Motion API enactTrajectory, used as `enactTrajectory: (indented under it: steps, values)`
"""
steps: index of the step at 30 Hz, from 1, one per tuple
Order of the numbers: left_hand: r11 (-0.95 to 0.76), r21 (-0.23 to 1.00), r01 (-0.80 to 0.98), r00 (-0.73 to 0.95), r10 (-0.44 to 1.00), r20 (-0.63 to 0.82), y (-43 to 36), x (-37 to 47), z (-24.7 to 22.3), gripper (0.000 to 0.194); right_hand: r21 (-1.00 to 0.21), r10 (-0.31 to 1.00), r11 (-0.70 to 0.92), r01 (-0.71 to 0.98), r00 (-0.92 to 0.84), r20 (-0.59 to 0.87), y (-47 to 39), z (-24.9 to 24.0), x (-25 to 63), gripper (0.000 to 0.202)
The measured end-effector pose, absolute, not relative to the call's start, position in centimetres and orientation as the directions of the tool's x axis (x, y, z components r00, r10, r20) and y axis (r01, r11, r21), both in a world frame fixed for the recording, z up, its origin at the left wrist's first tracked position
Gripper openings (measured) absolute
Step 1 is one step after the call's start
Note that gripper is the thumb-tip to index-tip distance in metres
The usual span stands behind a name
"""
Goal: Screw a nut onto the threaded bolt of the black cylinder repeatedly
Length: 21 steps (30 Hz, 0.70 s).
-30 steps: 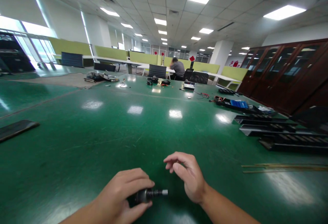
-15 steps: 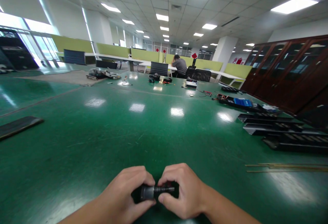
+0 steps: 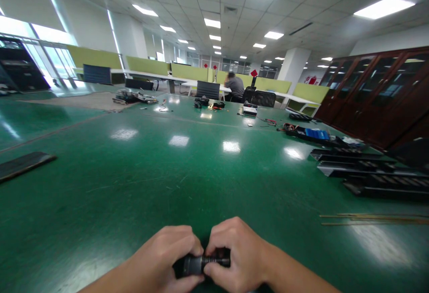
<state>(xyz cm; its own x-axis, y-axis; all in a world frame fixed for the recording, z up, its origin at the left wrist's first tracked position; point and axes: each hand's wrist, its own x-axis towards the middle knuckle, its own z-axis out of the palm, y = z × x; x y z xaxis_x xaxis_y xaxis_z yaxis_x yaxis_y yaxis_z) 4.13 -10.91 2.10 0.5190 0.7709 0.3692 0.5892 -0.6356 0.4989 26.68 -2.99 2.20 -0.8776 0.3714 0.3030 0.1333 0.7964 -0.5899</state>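
Observation:
A small black cylindrical part [image 3: 193, 266] with a ribbed, narrower section toward the right lies between my two hands, low in the view. My left hand [image 3: 167, 257] is closed around its thicker left end, thumb below and fingers above. Thumb and fingertips of my right hand [image 3: 236, 255] pinch the narrower right section. Much of the part is covered by my fingers, and its exact kind cannot be made out. Both hands are over the near edge of the green tabletop [image 3: 161, 167].
Black metal channels [image 3: 358, 167] lie at the right, with thin brass-coloured rods [image 3: 368, 219] nearer me. A dark flat slab [image 3: 25, 165] is at the left. Electronics and cables [image 3: 134, 97] sit along the far side. A person [image 3: 235, 86] sits at a desk beyond.
Both hands and the black part have moved slightly down. My right thumb and fingers sit closer over the ribbed section, covering more of it.

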Motion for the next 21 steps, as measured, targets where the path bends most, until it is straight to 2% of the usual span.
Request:
enactTrajectory:
  steps: [21]
  values:
    - [-0.628, 0.526, 0.573, 0.503, 0.777, 0.379, -10.65, 3.89, 1.89, 0.021, -0.621, 0.403, 0.772, 0.136, -0.861, 0.312, -2.79, 2.51, 26.61, 0.009]
